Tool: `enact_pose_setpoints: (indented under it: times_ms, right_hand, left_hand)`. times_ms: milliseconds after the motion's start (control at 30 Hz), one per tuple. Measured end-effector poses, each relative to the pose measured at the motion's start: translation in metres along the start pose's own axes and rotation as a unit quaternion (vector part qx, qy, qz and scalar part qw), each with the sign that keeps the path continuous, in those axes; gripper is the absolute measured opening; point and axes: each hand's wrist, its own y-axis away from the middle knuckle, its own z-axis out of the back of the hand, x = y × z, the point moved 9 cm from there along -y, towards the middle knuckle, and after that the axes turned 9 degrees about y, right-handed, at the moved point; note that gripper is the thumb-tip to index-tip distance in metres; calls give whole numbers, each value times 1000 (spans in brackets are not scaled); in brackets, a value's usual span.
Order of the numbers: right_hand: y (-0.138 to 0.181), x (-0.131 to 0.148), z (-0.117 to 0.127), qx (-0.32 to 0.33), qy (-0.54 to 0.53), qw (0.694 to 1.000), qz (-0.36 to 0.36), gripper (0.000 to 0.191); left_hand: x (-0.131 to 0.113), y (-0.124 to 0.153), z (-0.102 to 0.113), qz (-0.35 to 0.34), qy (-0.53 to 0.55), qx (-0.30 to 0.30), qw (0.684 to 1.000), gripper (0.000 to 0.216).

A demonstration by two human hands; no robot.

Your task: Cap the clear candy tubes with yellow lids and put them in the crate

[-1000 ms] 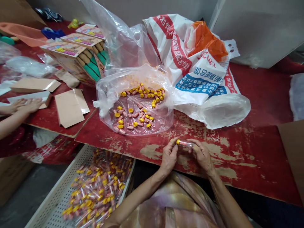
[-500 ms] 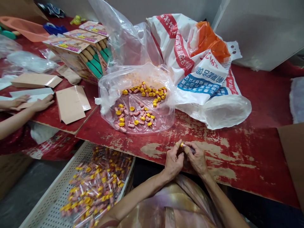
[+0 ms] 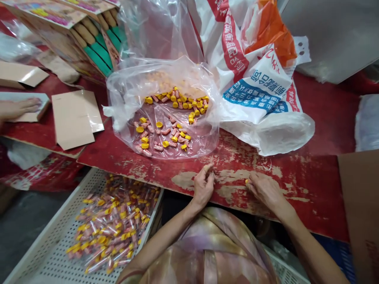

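Observation:
My left hand (image 3: 203, 184) rests at the near edge of the worn red table (image 3: 299, 173). Its fingers are curled, with the thumb pressed to the forefinger, and I cannot make out anything inside. A little to the right, my right hand (image 3: 264, 190) lies knuckles-up with its fingers closed over a small tube. Only the tube's yellow cap (image 3: 246, 181) shows. Beyond both hands, an open clear plastic bag (image 3: 124, 94) holds several loose yellow caps and pink candies (image 3: 166, 134). Below the table on the left, a white perforated tray (image 3: 44, 240) holds several filled capped tubes (image 3: 112, 225).
A white woven sack with red and blue print (image 3: 254, 86) and an orange bag (image 3: 269, 27) lie behind the clear bag. Printed boxes (image 3: 89, 43) stand at the back left, and flat cardboard pieces (image 3: 74, 118) lie on the left. Another person's hand (image 3: 20, 107) rests at the left edge. Brown cardboard (image 3: 358, 205) stands on the right.
My hands have parted. They held the capped tube together between them, and now it stays in the right hand while the left has drawn away. The view has shifted down and nearer.

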Motion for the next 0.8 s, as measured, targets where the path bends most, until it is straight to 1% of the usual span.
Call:
enact_pose_setpoints:
  times_ms: [67, 167, 267, 367, 433, 500, 567, 633, 733, 800]
  right_hand:
    - [-1, 3, -5, 21, -3, 1000, 9, 14]
    - [-4, 4, -20, 57, -28, 997, 53, 16]
    - [-8, 3, -34, 58, -60, 991, 101, 19]
    - [-11, -4, -48, 35, -84, 991, 99, 19]
    - [-11, -6, -55, 1, -96, 991, 95, 22]
    - [-9, -5, -58, -40, -110, 988, 106, 26]
    - [-7, -3, -59, -62, -116, 985, 112, 27]
    - [-7, -3, -59, -69, -104, 987, 101, 27]
    - [-8, -1, -58, -55, -84, 991, 85, 24]
    - [-8, 0, -56, -48, -91, 992, 80, 21]
  left_hand:
    - [3, 0, 0, 17, 55, 9, 998, 29]
    - [7, -2, 0, 50, 126, 19, 991, 28]
    - [10, -4, -1, 71, 156, 23, 985, 31]
    - [9, -4, -1, 65, 151, 28, 986, 34]
    - [7, -3, -1, 51, 136, 31, 989, 35]
    - [5, -2, -3, 33, 112, 35, 993, 36]
    - [5, -1, -4, 20, 81, 38, 996, 36]
    - [5, 0, -5, 9, 58, 38, 998, 37]
    - [5, 1, -6, -7, 37, 40, 998, 38]
    - [6, 1, -7, -15, 27, 43, 999, 38]
